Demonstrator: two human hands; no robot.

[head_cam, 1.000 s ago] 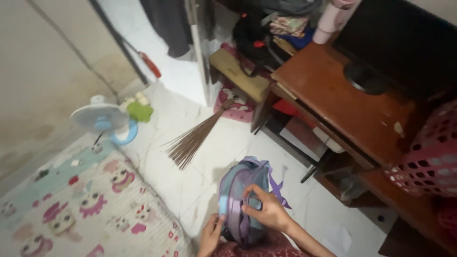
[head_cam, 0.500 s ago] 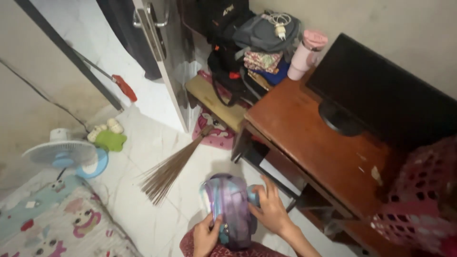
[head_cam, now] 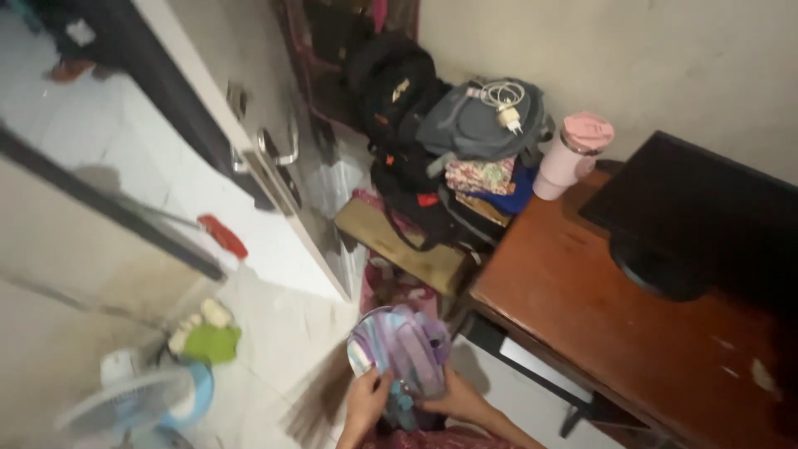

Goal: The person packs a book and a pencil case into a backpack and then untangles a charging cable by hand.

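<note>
Head view: both hands clasp a purple and teal backpack [head_cam: 401, 349] from below, the left hand [head_cam: 366, 400] on its near-left side, the right hand [head_cam: 453, 399] under its right edge. It is held above the white floor [head_cam: 283, 333], just beside the brown desk [head_cam: 615, 324].

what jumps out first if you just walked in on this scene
The purple backpack at bottom centre draws the eye first, gripped by the left hand and the right hand. Next comes the heap of dark and grey bags piled in the far corner, with a pink tumbler beside it on the reddish wooden desk. A black monitor stands at the desk's right end.
</note>
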